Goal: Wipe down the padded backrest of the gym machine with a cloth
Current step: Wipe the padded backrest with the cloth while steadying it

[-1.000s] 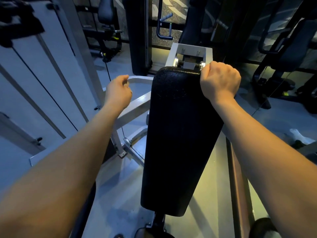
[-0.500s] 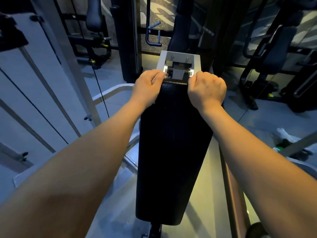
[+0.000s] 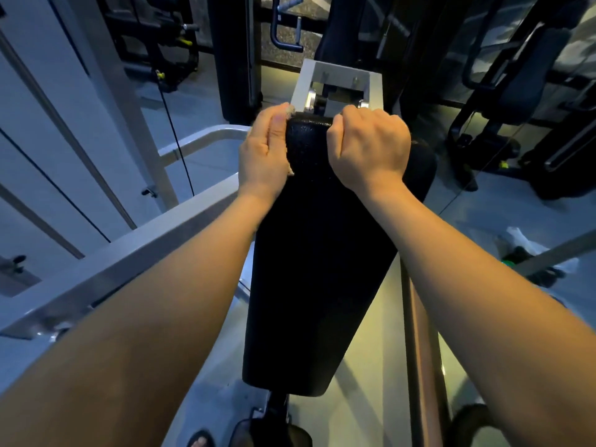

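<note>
The black padded backrest [image 3: 322, 269] stands upright in the middle of the view and narrows toward the bottom. My left hand [image 3: 263, 153] wraps the pad's upper left edge. Small pale bits of cloth [image 3: 289, 110] stick out at its fingertips and below its palm; the rest of the cloth is hidden under the hand. My right hand [image 3: 367, 150] is curled over the pad's top edge, gripping it.
A grey metal bracket [image 3: 338, 75] sits behind the pad's top. A grey frame bar [image 3: 145, 253] slants across on the left, beside a thin cable [image 3: 177, 140]. Dark gym machines stand behind and at the right. A white bag [image 3: 529, 243] lies on the floor.
My left hand came from the grey bar to the pad's top, then slid onto its upper left edge, where cloth now shows. My right hand kept its grip on the top edge.
</note>
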Tool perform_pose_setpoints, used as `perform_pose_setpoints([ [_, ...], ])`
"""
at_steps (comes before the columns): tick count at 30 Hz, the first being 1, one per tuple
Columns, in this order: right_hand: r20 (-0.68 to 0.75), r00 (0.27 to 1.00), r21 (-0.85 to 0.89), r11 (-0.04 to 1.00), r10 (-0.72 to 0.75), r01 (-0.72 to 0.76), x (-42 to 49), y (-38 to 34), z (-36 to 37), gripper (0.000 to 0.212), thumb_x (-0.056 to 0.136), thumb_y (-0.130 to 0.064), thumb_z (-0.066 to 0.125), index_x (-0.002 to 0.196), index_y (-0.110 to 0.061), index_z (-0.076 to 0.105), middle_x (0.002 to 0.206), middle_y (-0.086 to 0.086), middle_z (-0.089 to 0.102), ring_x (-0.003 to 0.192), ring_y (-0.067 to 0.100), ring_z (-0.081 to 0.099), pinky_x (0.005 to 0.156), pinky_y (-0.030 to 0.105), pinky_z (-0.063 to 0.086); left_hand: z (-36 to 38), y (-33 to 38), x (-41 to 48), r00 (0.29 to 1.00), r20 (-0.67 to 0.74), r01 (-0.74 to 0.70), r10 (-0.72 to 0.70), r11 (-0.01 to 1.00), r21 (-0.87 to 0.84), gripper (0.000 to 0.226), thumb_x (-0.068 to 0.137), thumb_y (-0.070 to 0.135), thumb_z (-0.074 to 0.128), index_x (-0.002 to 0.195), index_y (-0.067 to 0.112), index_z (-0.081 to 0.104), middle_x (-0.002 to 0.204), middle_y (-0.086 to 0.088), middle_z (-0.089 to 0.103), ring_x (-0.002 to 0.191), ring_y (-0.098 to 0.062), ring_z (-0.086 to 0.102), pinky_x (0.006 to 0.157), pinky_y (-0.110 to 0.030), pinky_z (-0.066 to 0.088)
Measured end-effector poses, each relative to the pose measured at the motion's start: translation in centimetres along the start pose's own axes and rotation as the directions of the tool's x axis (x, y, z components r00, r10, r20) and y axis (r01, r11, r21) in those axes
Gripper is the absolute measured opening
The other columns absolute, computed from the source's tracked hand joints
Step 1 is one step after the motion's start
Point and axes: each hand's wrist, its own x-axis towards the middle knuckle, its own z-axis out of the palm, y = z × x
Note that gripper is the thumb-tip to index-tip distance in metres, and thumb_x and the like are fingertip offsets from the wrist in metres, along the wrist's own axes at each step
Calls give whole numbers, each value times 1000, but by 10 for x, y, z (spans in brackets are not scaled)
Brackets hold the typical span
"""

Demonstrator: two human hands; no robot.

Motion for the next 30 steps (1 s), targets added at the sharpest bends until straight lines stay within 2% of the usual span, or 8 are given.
perform_pose_setpoints([
  [3, -6, 1000, -5, 1000, -2, 2, 1, -2, 2, 41, 101, -34, 38, 77, -15, 64, 71, 7, 65, 62, 30, 56, 62, 35, 28, -4, -11, -20, 991, -37, 127, -129, 991, -52, 34, 111, 38, 31, 127, 31, 60, 89, 21, 65, 84, 16, 58, 81, -8, 44],
  [6, -49, 999, -46, 999, 1, -4, 0, -3, 5, 39, 100, -33, 39, 78, -14, 65, 71, 8, 66, 62, 32, 58, 62, 35, 29, -2, -38, -62, 936, -33, 344, -351, 929, -132, 43, 112, 34, 26, 99, 13, 61, 53, 13, 60, 61, 7, 56, 68, -18, 43],
  [9, -15, 1000, -85, 996, 8, -10, 1, -4, 6, 40, 101, -35, 37, 85, -15, 67, 77, 8, 68, 68, 32, 60, 64, 37, 32, -2, -57, -88, 888, -35, 450, -458, 883, -131, 45, 112, 32, 27, 76, 17, 50, 52, 23, 59, 59, 8, 53, 63, -14, 38],
  [17, -17, 1000, -50, 999, 4, -5, -1, -5, 0, 39, 101, -35, 38, 83, -14, 65, 74, 7, 67, 65, 32, 59, 63, 35, 27, -12, -88, -118, 756, -29, 654, -654, 756, -21, 51, 106, 27, 32, 70, 6, 62, 63, -1, 67, 72, -20, 59, 71, -35, 42],
  [20, -12, 1000, -41, 999, 3, -3, 0, -5, -4, 39, 102, -35, 38, 82, -15, 66, 74, 7, 67, 65, 31, 59, 62, 36, 30, -19, -118, -163, 629, 61, 774, -775, 632, 38, 54, 104, 16, 30, 63, 2, 61, 52, -2, 65, 62, -16, 60, 72, -32, 45],
  [23, -26, 1000, -17, 1000, -5, 5, 0, -3, -4, 38, 101, -34, 41, 80, -15, 66, 73, 7, 67, 64, 31, 60, 62, 36, 35, -17, -123, -173, 502, 55, 865, -863, 501, -29, 37, 105, 16, 29, 85, 2, 58, 57, -10, 55, 58, -26, 54, 58, -32, 44],
  [26, -53, 999, -13, 1000, -2, 1, -2, -4, -5, 36, 99, -33, 44, 76, -15, 65, 69, 7, 66, 61, 31, 59, 60, 35, 38, -9, -95, -133, 577, -2, 815, -817, 576, -67, 28, 105, 13, 29, 96, 5, 55, 50, -10, 45, 39, -18, 46, 45, -26, 40],
  [30, -81, 997, -4, 1000, 5, -6, -3, -3, -2, 37, 99, -33, 44, 74, -15, 64, 68, 7, 65, 60, 31, 58, 60, 34, 35, -6, -35, -60, 763, -20, 631, -646, 751, -192, 50, 110, 35, 25, 98, 6, 64, 38, -12, 47, 37, -25, 52, 51, -28, 47],
])
